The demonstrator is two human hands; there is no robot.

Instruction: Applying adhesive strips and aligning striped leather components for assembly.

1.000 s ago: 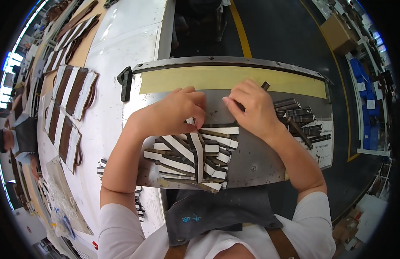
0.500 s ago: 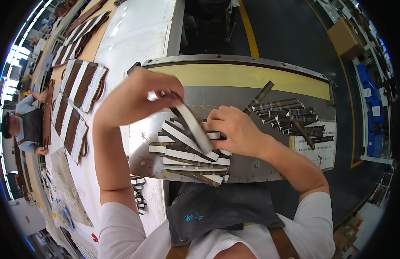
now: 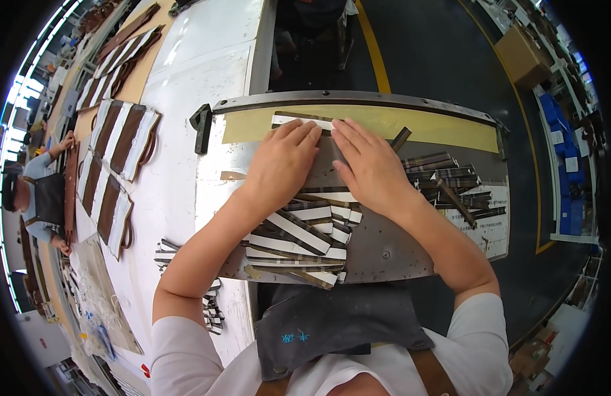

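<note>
Left hand (image 3: 284, 158) and right hand (image 3: 371, 162) rest extended fingers on one white strip (image 3: 308, 117); blue bins (image 3: 552, 113) stand at right, their contents unclear

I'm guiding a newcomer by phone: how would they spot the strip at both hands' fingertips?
Find the grey metal plate, then the yellow band along its far edge. On that band's left half lies the strip, white face up, touched by the left hand and right hand. The plate's other white-faced strips lie heaped nearer the dark apron.
</note>
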